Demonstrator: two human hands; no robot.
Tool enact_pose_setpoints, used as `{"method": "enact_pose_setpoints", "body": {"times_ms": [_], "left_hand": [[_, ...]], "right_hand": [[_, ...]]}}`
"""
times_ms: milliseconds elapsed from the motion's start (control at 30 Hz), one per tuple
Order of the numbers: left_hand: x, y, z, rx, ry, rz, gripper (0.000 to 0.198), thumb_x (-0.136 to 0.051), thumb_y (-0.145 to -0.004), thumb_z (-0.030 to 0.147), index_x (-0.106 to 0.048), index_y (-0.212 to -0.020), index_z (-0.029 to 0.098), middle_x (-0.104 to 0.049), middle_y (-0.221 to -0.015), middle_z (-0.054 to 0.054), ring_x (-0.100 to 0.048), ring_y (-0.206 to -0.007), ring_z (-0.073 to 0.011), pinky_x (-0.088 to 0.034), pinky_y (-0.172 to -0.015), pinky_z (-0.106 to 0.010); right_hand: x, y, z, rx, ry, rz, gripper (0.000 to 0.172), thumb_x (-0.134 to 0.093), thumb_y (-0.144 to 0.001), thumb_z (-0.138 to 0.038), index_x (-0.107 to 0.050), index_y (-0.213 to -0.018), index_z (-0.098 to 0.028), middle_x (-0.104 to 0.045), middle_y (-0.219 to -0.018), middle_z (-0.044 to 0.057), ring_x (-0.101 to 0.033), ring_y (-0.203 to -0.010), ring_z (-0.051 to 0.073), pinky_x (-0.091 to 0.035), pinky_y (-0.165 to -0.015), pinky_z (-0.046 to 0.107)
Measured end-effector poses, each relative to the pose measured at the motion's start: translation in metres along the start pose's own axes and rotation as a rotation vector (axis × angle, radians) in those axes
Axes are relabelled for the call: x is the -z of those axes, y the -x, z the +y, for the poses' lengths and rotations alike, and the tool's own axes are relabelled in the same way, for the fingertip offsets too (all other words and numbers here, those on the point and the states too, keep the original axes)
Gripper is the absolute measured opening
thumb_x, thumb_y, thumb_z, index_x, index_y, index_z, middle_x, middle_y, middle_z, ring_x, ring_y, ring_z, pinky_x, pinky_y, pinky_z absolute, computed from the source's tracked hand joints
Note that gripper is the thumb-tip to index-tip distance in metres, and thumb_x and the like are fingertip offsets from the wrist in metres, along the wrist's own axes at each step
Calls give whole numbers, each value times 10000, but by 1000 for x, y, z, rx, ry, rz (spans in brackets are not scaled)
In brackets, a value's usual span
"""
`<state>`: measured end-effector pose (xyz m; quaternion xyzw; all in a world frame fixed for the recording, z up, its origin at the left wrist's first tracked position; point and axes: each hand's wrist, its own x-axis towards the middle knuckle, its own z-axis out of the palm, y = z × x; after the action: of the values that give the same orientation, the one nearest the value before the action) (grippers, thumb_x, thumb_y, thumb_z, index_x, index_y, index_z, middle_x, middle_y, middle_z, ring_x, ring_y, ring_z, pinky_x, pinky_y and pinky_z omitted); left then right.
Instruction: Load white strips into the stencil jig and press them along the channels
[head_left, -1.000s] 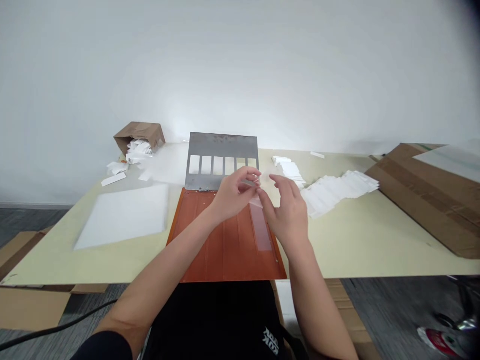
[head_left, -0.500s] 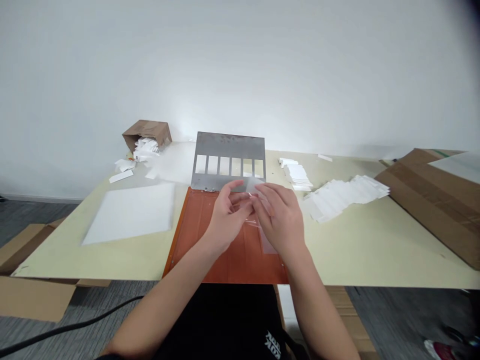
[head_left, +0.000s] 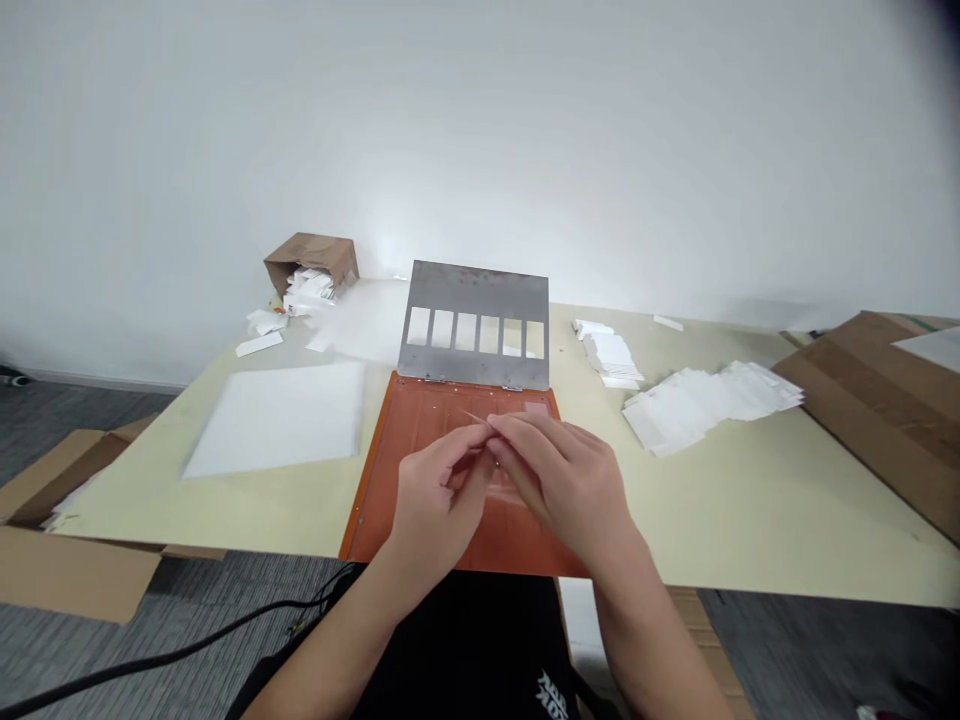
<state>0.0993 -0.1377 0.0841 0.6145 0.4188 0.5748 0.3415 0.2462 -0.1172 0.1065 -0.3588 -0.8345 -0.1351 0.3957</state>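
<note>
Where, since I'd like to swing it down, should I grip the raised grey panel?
Probably the grey panel by its top edge, from above: it stands raised, hinges join its bottom to the orange board, and cutouts cross its middle, leaving a solid upper strip.

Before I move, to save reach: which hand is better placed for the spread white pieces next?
Likely the right hand: it is nearer the spread white pieces than the left hand.

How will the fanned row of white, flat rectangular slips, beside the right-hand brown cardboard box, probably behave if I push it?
The fanned slips would probably slide apart, since they overlap unevenly with no visible band. Each looks thin, so likely light and bendable.
</note>
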Motion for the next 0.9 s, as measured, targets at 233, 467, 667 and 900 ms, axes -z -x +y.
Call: {"method": "enact_pose_setpoints", "body": {"times_ms": [233, 467, 667, 900], "left_hand": [[14, 11, 19, -1, -107, -79, 169, -548, -877, 124, -687, -939, 198, -730, -828, -5, -689, -705, -113, -563, -643, -191], [18, 17, 20, 128, -91, -58, 156, -585, -879, 200, -707, -969, 239, -758, -903, -18, -719, -750, -161, -600, -674, -247], [16, 27, 10, 184, -60, -34, 124, -603, -883, 226, -694, -962, 256, -749, -925, -9, -713, -773, -146, -583, -658, -217], [11, 42, 2, 383, 3, -32, 130, -611, -895, 317, -655, -993, 245, -745, -938, -38, -727, -807, -173, -575, -642, -225]], "right_hand": [[10, -7, -11, 43, -60, -125, 179, -464, -979, -143, -616, -886, -161, -713, -743, 3, -606, -586, 76, -416, -568, 201], [4, -5, -16, -148, -217, -191, 226, -412, -990, -202, -585, -844, -194, -668, -692, -17, -570, -556, 78, -385, -532, 198], [-8, 0, -15, -378, -324, -261, 237, -410, -982, -280, -566, -817, -212, -672, -699, -22, -585, -590, 97, -387, -543, 209], [-26, 8, 12, -690, -194, -325, 323, -380, -976, -379, -587, -790, -215, -634, -658, -13, -535, -548, 129, -327, -518, 239]]}}
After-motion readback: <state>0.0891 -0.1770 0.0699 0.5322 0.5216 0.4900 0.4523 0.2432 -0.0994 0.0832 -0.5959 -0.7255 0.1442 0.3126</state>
